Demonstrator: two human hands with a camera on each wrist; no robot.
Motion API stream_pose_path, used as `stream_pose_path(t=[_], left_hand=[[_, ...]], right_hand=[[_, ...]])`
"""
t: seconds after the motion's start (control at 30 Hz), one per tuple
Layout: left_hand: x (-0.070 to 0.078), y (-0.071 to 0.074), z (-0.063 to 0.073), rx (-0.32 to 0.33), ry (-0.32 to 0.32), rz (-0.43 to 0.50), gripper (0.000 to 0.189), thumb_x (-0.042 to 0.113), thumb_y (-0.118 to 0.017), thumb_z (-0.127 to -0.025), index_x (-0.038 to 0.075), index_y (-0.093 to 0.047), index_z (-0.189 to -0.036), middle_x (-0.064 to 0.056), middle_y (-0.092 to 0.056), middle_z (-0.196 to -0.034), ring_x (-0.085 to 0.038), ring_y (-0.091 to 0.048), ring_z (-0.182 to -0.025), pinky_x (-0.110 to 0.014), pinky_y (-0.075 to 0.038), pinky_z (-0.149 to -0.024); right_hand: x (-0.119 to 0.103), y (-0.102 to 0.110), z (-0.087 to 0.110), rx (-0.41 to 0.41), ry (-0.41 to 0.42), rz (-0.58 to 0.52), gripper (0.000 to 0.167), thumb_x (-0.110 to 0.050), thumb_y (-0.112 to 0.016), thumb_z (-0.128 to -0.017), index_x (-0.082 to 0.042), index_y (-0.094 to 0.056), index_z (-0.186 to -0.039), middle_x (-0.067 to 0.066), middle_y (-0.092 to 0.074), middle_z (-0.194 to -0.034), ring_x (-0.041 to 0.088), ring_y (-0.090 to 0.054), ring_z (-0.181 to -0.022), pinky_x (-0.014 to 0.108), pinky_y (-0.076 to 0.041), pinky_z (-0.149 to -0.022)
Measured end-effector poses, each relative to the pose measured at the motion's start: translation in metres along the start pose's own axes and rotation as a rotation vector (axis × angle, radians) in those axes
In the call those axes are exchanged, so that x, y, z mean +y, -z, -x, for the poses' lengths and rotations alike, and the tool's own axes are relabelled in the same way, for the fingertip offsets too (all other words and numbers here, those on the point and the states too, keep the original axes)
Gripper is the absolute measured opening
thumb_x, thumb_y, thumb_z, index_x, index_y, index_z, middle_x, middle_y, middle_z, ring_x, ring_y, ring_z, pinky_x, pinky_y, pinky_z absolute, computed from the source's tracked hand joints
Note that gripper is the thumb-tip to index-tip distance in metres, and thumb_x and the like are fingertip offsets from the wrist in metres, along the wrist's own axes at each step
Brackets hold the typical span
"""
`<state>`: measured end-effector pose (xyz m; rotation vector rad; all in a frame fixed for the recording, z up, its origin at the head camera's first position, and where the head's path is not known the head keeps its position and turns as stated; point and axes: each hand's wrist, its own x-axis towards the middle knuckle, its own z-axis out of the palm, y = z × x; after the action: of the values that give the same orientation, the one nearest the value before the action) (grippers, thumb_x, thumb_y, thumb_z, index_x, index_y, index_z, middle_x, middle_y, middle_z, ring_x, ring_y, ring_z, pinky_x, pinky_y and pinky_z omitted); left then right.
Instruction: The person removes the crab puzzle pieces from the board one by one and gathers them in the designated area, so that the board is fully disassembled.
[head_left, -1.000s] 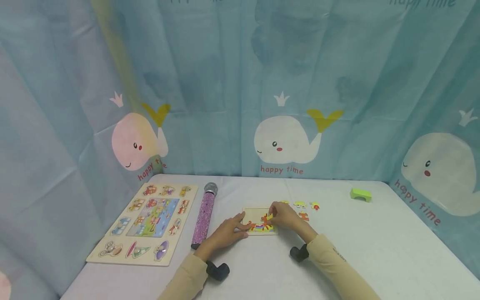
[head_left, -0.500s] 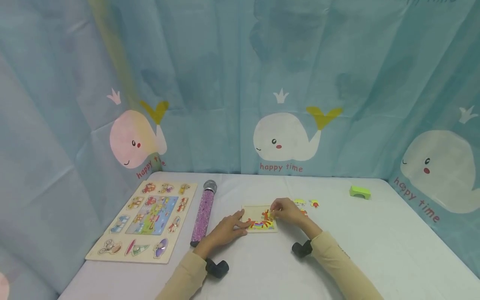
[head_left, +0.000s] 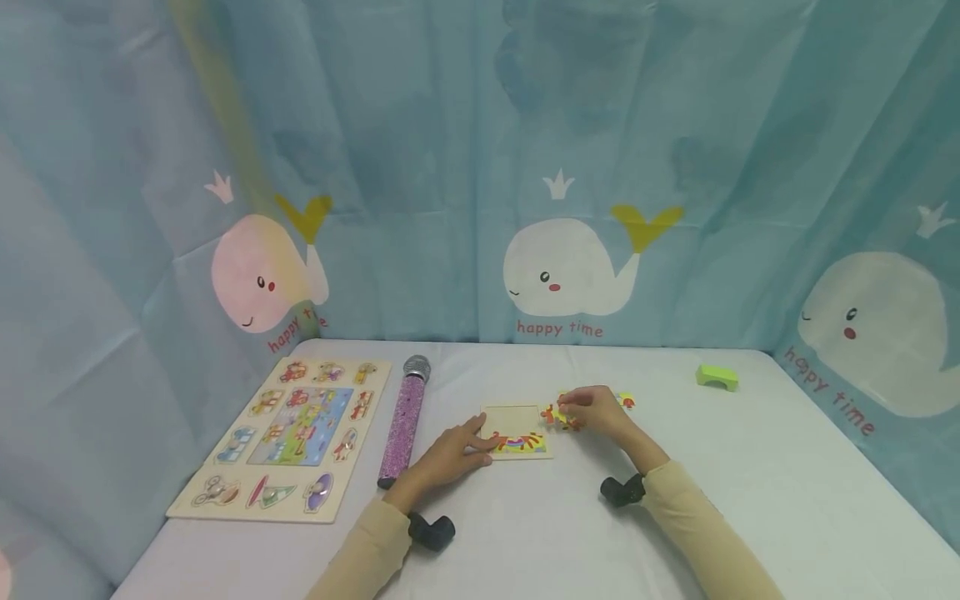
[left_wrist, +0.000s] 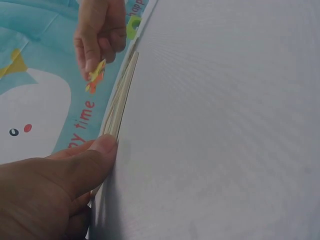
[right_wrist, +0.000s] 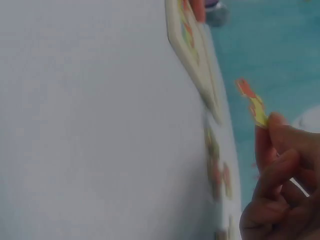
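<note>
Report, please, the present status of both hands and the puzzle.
Right hand pinching puzzle piece, raised. Left hand holding puzzle board, bottom strip filled. Loose pieces partly hidden behind right hand.

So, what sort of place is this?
Probably an indoor play corner: a blue whale-print fabric curtain hangs behind and beside a white, round-cornered table, which bears a small rectangular wooden puzzle tray.

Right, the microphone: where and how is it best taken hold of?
Probably by the middle of its handle, from above, gripping across the long sides: it's slender and lies on its side, with the mesh head at the far end. The left hand is nearer, though it's holding the frame.
</note>
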<state>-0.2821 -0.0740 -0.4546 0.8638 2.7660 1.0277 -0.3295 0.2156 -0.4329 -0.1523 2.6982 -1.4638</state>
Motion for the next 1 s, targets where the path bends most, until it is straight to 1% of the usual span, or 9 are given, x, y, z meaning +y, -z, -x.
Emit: stream_pose_path(t=[0.03,0.1,0.2,0.27,0.37,0.5,0.7,0.87,1.0], left_hand=[[0.0,0.001,0.001,0.001,-0.004,0.004,0.035,0.025,-0.061,-0.087,0.012,-0.062,-0.119,-0.018,-0.033,-0.146,-0.041,-0.03,-0.134,-0.056,-0.027,-0.108],[0.0,0.001,0.001,0.002,-0.011,0.009,0.035,0.025,-0.061,-0.087,0.011,-0.062,-0.119,-0.02,-0.033,-0.146,-0.041,-0.03,-0.134,-0.056,-0.027,-0.108],[0.0,0.002,0.001,0.005,-0.021,0.019,0.036,0.025,-0.061,-0.087,0.01,-0.062,-0.119,-0.021,-0.033,-0.145,-0.041,-0.03,-0.134,-0.056,-0.027,-0.108],[0.0,0.001,0.001,0.006,-0.027,0.018,0.035,0.024,-0.061,-0.087,0.01,-0.062,-0.119,-0.021,-0.033,-0.145,-0.042,-0.029,-0.134,-0.056,-0.027,-0.108],[0.0,0.001,0.0,0.007,-0.03,0.017,0.035,0.024,-0.062,-0.086,0.01,-0.062,-0.118,-0.021,-0.034,-0.145,-0.042,-0.03,-0.134,-0.057,-0.026,-0.108],[-0.001,0.0,0.0,0.012,-0.044,0.008,0.035,0.023,-0.062,-0.086,0.009,-0.062,-0.118,-0.023,-0.035,-0.144,-0.043,-0.03,-0.133,-0.058,-0.027,-0.106],[-0.002,0.0,0.0,0.019,-0.044,0.009,0.034,0.023,-0.062,-0.086,0.009,-0.063,-0.117,-0.022,-0.035,-0.144,-0.043,-0.031,-0.133,-0.058,-0.027,-0.107],[-0.001,-0.001,0.001,0.009,-0.012,0.004,0.035,0.024,-0.062,-0.086,0.013,-0.062,-0.119,-0.019,-0.033,-0.146,-0.04,-0.029,-0.134,-0.057,-0.026,-0.108],[0.0,-0.001,0.002,0.009,0.004,0.018,0.035,0.025,-0.061,-0.087,0.016,-0.061,-0.12,-0.016,-0.032,-0.147,-0.038,-0.028,-0.136,-0.056,-0.024,-0.109]], right_hand=[[0.003,0.004,0.001,0.014,-0.018,-0.002,0.023,-0.023,-0.068,-0.082,-0.008,-0.07,-0.099,0.005,-0.068,-0.089,0.012,-0.052,-0.063,0.024,-0.045,-0.055],[0.009,0.015,0.003,0.032,-0.036,-0.01,0.026,-0.024,-0.067,-0.083,-0.006,-0.069,-0.101,0.007,-0.068,-0.094,0.01,-0.055,-0.066,0.024,-0.048,-0.057],[0.021,0.033,0.008,0.058,-0.055,-0.004,0.03,-0.026,-0.066,-0.084,-0.003,-0.069,-0.103,0.009,-0.068,-0.094,0.011,-0.056,-0.068,0.024,-0.048,-0.059],[0.031,0.047,0.012,0.081,-0.062,0.029,0.031,-0.026,-0.065,-0.085,-0.002,-0.068,-0.104,0.01,-0.067,-0.103,0.011,-0.056,-0.074,0.024,-0.048,-0.062],[0.044,0.065,0.018,0.121,-0.102,0.095,0.032,-0.027,-0.063,-0.086,-0.002,-0.068,-0.106,0.009,-0.066,-0.1,0.013,-0.047,-0.072,0.024,-0.042,-0.06],[0.058,0.082,0.024,0.142,-0.168,0.131,0.034,-0.026,-0.063,-0.086,0.0,-0.066,-0.109,0.009,-0.065,-0.097,0.013,-0.047,-0.071,0.023,-0.041,-0.059],[0.065,0.087,0.028,0.146,-0.229,0.136,0.033,-0.025,-0.063,-0.086,-0.001,-0.065,-0.109,0.012,-0.064,-0.098,0.014,-0.049,-0.073,0.022,-0.04,-0.058],[0.066,0.085,0.028,0.157,-0.214,0.161,0.033,-0.024,-0.064,-0.085,0.001,-0.066,-0.106,0.02,-0.063,-0.106,0.016,-0.051,-0.076,0.022,-0.043,-0.059],[0.06,0.083,0.032,0.173,-0.185,0.19,0.032,-0.023,-0.064,-0.085,0.002,-0.067,-0.105,0.023,-0.062,-0.11,0.025,-0.055,-0.086,0.024,-0.044,-0.063]])
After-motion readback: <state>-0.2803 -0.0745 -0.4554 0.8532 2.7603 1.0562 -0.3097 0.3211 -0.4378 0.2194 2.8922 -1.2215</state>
